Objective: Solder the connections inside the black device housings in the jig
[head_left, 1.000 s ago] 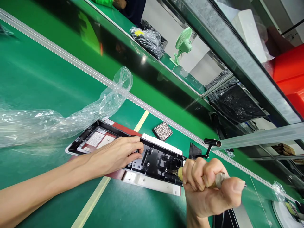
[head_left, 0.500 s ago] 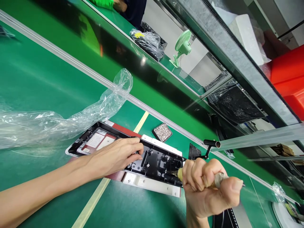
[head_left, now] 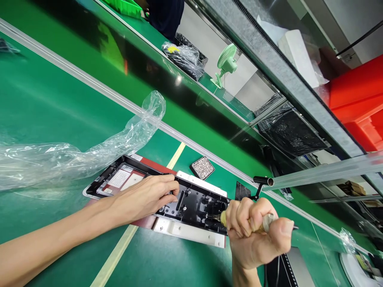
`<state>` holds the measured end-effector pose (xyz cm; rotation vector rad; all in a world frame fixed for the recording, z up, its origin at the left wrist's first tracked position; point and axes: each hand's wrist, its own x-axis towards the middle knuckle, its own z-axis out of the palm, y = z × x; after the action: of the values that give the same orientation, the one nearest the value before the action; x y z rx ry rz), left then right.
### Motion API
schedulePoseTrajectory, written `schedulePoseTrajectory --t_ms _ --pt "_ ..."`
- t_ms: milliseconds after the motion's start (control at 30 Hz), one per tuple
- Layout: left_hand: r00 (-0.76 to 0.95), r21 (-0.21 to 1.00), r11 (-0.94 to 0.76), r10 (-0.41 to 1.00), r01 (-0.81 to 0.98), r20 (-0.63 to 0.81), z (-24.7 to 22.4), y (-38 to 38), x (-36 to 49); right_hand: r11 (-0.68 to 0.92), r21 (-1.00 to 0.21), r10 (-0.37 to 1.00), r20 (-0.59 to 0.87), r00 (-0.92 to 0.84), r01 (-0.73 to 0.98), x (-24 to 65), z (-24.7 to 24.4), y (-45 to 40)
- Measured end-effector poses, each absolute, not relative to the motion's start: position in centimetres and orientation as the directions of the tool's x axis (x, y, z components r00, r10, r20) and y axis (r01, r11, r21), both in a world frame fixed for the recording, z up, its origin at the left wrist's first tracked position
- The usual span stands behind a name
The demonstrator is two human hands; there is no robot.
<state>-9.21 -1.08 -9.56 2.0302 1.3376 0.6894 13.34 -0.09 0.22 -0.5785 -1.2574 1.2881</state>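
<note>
A long black plastic housing [head_left: 191,207] lies slantwise on a white and dark red fixture [head_left: 191,232]. My left hand [head_left: 155,195] rests on the housing's middle, fingers curled over its inside; what the fingertips hold, if anything, is hidden. My right hand [head_left: 254,227] is wrapped round a tool with a yellowish handle [head_left: 223,218]. The tool's thin metal tip points left into the right part of the housing, and its thumb end lies over the handle's rear. Just behind the housing sits a small black tray of tiny screws [head_left: 203,168].
Clear plastic film [head_left: 68,159] spreads over the green table at left. A metal rail [head_left: 119,99] crosses behind the housing. A black pipe bracket [head_left: 263,181] stands at right. Farther back are a light green fan [head_left: 226,59], a red bin [head_left: 359,99] and a person in dark clothing.
The view has shifted slightly. My right hand and the tool appear a little farther left, still at the housing's right part. My left hand has barely moved.
</note>
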Motion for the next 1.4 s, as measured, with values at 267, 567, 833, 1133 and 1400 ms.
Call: schedulePoseTrajectory --t_ms 267,567,833,1133,1400 --pt "0.351 0.723 -0.296 0.933 0.624 0.078 -9.48 -1.03 -9.14 0.262 -0.894 0.918 0.346 -0.191 -0.363 12.95 0.59 -0.08" --pt "0.351 0.733 -0.301 0.932 0.61 0.091 -9.48 -1.12 -9.25 0.257 -0.893 0.916 0.347 -0.202 -0.371 13.04 0.62 0.01" --pt "0.361 0.715 -0.278 0.932 0.642 0.039 -9.22 -1.07 -9.19 0.256 -0.897 0.915 0.345 -0.209 -0.361 13.03 0.62 0.08" --pt "0.364 0.723 -0.278 0.931 0.633 0.04 -9.34 -1.12 -9.24 0.262 -0.9 0.916 0.346 -0.206 -0.348 13.03 0.64 0.13" --pt "0.364 0.72 -0.276 0.931 0.637 0.034 -9.51 -1.08 -9.25 0.243 -0.901 0.916 0.335 -0.22 -0.358 13.32 0.74 0.26"
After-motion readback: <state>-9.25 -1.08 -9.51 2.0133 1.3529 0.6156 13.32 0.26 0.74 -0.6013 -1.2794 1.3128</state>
